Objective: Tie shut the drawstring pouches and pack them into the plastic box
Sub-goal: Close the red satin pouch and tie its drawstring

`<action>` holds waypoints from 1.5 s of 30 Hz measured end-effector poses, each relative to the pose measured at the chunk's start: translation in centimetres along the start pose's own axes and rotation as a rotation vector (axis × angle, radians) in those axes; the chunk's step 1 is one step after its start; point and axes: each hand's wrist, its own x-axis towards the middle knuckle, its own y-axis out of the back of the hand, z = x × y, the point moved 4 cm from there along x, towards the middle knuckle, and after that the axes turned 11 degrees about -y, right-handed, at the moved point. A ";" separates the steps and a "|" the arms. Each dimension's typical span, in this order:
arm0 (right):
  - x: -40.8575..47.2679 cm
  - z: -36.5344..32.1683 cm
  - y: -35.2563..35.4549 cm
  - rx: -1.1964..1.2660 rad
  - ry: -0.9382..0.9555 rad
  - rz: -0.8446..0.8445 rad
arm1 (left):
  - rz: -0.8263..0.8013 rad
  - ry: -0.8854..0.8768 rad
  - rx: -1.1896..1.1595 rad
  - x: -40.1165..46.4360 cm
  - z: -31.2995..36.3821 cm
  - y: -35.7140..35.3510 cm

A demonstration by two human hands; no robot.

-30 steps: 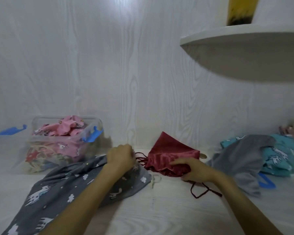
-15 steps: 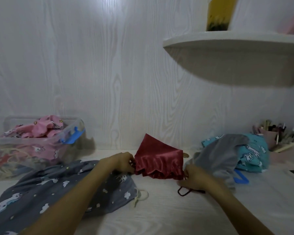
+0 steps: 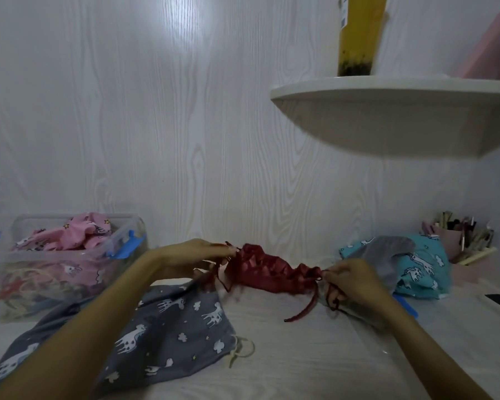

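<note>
Closest to the person, at 7 o'clock, a gray pouch [image 3: 168, 336] with white animals lies flat on the table [image 3: 300, 365]. Its pale string ends sit loose at its right edge, so it looks not tied yet.

A bit farther, right in the middle at 12 o'clock, is the red pouch [image 3: 272, 269]. It is bunched up and stretched out sideways, long from 9 o'clock to 3 o'clock. The left hand [image 3: 191, 255] pinches the strings at its left end. The right hand [image 3: 351, 280] pinches the strings at its right end, fingers curled tight. Each hand is touching its own end, so neither one is nearer. A loose bit of red string hangs down toward the table near the right hand.

I think the next move is to pull both ways and make a knot.

Past the right hand, at 2 o'clock, is a heap of teal and gray pouches [image 3: 410, 264].

Far off at 10 o'clock sits the plastic box [image 3: 127, 241], with pink pouches [image 3: 70, 235] already inside. It is on the left hand's side.
</note>
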 end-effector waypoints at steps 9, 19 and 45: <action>-0.8 -1.3 0.3 0.097 0.018 0.009 | 0.273 0.025 0.248 -4.5 -4.3 4.0; -2.4 0.5 -2.1 -0.144 -0.020 -0.215 | 0.079 -0.096 0.489 -8.5 -5.5 2.4; -3.8 1.9 0.1 -0.486 0.181 -0.123 | 0.367 0.108 1.668 -7.2 -6.7 1.6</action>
